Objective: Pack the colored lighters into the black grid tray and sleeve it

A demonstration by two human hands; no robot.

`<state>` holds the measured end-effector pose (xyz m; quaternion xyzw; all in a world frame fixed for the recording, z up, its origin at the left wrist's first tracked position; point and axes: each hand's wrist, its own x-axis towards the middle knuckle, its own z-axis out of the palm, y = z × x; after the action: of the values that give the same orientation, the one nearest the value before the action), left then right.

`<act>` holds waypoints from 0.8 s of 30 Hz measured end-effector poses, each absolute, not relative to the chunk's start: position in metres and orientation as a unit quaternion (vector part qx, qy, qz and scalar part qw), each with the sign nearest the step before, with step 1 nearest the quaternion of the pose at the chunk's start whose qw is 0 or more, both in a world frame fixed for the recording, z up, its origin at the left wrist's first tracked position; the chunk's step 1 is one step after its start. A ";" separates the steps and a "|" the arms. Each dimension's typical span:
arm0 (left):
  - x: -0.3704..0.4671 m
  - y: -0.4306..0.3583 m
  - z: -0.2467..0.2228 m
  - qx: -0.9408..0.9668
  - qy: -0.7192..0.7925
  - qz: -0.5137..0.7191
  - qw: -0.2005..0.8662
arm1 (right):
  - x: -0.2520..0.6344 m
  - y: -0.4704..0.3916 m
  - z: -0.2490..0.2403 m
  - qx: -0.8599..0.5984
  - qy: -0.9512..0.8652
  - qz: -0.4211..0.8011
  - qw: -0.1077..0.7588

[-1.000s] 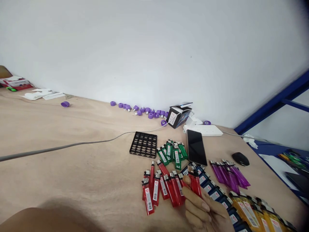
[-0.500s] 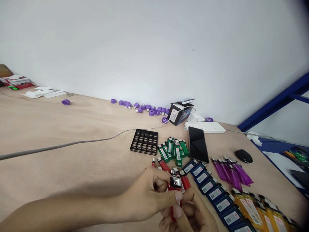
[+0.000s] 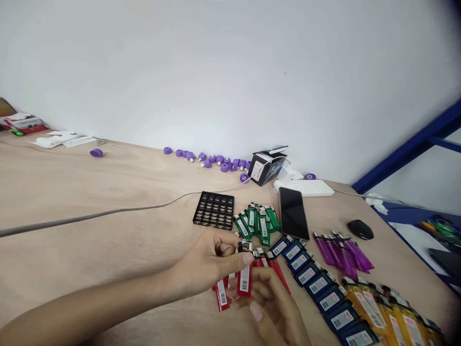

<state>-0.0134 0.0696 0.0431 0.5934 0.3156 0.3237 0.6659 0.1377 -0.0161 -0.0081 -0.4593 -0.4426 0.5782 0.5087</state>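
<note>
Between thumb and fingers, my left hand (image 3: 212,259) pinches a red lighter (image 3: 245,278) by its metal top, label facing up. Just right of it, my right hand (image 3: 275,307) has its thumb and fingers apart, with nothing seen between them. More red lighters (image 3: 277,271) lie beneath and behind the hands, partly hidden; one (image 3: 222,294) shows below my left hand. Green lighters (image 3: 264,228) are piled behind. A curved row of dark blue lighters (image 3: 319,284) lies to the right, beside purple lighters (image 3: 342,252) and yellow lighters (image 3: 392,317).
A black compartment tray (image 3: 214,210), phone (image 3: 293,214) and mouse (image 3: 360,229) lie on the wooden table (image 3: 108,259). Purple caps (image 3: 219,160), a black box (image 3: 266,168) and a white power strip (image 3: 306,187) are near the wall. A grey cable (image 3: 118,210) crosses the left side.
My left hand has moved up and left with the red lighter, whose body now shows. My right hand has come off the lighter, and its fingers have spread.
</note>
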 end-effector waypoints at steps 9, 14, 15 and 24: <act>-0.050 0.100 0.022 0.686 0.421 0.447 0.391 | 0.129 0.083 0.025 -0.441 -0.644 0.480 0.401; -0.092 0.137 -0.021 0.845 0.383 0.331 0.174 | 0.112 0.128 0.011 -0.445 -0.608 0.503 0.424; -0.097 0.142 -0.031 0.860 0.371 0.304 0.174 | 0.109 0.134 0.008 -0.454 -0.616 0.496 0.410; -0.100 0.152 -0.059 0.841 0.386 0.282 0.253 | 0.081 0.155 0.007 -0.496 -0.738 0.348 0.296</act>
<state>-0.1001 0.1517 -0.0587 0.8411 0.3861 0.2822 0.2528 0.0806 0.1550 0.0068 -0.4965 -0.7378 0.3484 0.2964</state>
